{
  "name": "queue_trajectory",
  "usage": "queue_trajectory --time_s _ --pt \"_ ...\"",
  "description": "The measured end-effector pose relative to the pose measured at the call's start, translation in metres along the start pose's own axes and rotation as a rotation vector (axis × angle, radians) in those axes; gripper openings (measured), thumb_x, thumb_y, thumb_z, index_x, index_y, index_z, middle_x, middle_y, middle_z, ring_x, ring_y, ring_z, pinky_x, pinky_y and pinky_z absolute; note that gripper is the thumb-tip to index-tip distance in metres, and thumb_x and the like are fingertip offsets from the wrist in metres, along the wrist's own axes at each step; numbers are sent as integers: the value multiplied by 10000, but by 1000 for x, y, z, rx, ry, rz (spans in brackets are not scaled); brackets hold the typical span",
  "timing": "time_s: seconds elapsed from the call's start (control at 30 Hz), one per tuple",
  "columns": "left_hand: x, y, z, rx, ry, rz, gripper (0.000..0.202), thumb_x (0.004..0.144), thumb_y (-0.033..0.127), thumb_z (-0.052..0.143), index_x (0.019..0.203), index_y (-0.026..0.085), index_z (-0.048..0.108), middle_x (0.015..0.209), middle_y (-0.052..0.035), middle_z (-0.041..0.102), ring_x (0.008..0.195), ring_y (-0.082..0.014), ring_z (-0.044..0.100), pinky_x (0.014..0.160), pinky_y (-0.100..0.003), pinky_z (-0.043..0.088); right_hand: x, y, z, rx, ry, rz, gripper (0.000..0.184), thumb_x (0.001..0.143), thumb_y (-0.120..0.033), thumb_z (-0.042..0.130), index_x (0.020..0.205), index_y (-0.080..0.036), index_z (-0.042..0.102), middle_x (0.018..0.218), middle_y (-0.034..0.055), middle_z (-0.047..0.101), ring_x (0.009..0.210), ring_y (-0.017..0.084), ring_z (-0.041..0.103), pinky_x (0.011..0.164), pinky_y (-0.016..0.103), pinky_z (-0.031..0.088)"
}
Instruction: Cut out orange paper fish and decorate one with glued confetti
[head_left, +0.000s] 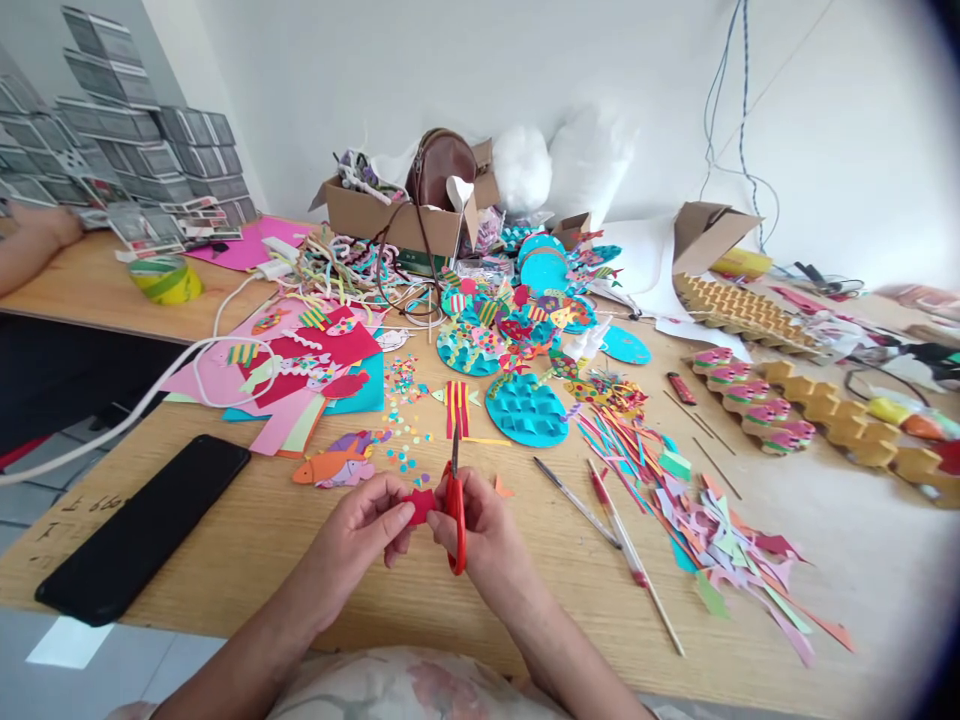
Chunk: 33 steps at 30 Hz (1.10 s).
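Between thumb and fingers, my left hand [373,518] pinches a small red paper cutout [421,506] with a jagged edge. My right hand [480,515] grips red-handled scissors [456,500], their dark blades pointing away from me. Its fingertips also meet the right edge of the red paper. Just beyond the hands lie a striped red-and-yellow paper fish [456,408] and a blue woven paper disc [528,410]. Orange and purple paper fish [336,466] rest left of the hands, near scattered confetti dots [405,458].
A black phone [142,525] lies at left. Right of me are a pen [577,502], a brush [637,560], paper scraps [731,560] and egg-carton pieces [840,410]. A cardboard box [427,228] stands at the back. Another person's arm [34,245] rests at far left.
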<state>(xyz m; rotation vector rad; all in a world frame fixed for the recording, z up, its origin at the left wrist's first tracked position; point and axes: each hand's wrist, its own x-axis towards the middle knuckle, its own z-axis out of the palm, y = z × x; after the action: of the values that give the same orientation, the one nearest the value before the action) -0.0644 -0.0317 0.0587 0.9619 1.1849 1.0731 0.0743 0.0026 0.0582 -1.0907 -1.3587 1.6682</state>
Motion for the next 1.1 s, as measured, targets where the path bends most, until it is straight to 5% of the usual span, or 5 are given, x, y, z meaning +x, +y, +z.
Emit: queue_trajectory --time_s 0.1,0.3,0.43,1.1 --pt "0 3 -3 82 -26 13 250 760 380 569 625 176 521 538 49 440 482 -87 396 458 -202 326 0 -3 -2 -53 6 -22 293 661 -341 665 709 -201 412 616 -63 423 551 94 373 498 214 311" --pt "2 11 -12 -4 169 56 188 724 347 614 668 173 569 568 28 520 524 -100 448 472 -198 358 -15 -10 -13 -365 -176 -1 175 788 -306 528 700 -191 431 607 -58 388 549 95 349 493 218 281" --pt "4 17 -13 -69 188 74 168 728 327 625 696 167 587 598 10 574 559 -104 486 484 -191 380 -22 -8 -14 -485 -251 38 166 815 -278 481 686 -192 422 601 -54 401 550 97 353 496 220 273" --pt "4 10 0 -122 127 49 156 741 315 623 706 165 600 594 12 570 562 -109 519 485 -192 393 -16 0 -10 -445 -222 -23 258 870 -314 420 644 -198 377 566 -59 356 522 90 319 480 217 244"
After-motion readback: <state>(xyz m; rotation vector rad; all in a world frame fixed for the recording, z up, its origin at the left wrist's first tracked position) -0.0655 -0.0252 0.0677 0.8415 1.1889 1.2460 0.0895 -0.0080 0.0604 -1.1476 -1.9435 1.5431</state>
